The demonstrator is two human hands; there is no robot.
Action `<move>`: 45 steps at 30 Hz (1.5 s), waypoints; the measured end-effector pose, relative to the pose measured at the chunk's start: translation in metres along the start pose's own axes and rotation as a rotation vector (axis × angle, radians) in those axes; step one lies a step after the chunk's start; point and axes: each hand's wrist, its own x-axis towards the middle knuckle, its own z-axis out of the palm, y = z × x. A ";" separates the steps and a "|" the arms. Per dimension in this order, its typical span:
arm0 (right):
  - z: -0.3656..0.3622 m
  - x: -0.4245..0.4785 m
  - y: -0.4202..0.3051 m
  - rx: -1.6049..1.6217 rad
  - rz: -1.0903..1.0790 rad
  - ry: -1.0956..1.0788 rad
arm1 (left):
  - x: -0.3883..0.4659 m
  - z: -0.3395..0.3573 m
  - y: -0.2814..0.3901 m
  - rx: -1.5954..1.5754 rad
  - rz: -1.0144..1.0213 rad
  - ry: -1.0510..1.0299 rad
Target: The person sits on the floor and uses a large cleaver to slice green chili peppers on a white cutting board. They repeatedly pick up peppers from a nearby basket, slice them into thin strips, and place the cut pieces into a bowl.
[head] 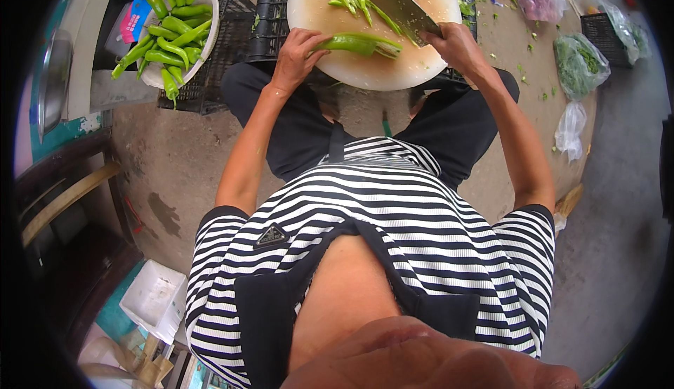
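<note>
My left hand grips one end of a long green pepper that lies on a round white cutting board. The pepper's other end is cut into thin strips. In my right hand is the handle of a Chinese cleaver, its broad blade slanting over the board towards the upper left. Thin green pepper strips lie to the left of the blade, and some continue along its lower edge. Wet-looking brown stains and small scraps mark the board's surface.
A black plastic crate stands under the board. On the left, a white basket heaped with green peppers rests by another dark crate. Bags of greens and scattered leaf bits lie on the floor at right. A white foam box sits lower left.
</note>
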 end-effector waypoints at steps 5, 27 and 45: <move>-0.002 -0.019 0.001 -0.070 0.021 -0.018 | 0.029 0.029 0.024 0.086 0.147 0.013; 0.045 -0.019 0.007 -0.323 -0.101 -0.063 | 0.021 0.080 0.029 0.009 0.203 0.113; 0.058 -0.013 0.001 -0.358 -0.134 -0.049 | 0.025 0.085 0.031 0.028 0.177 0.118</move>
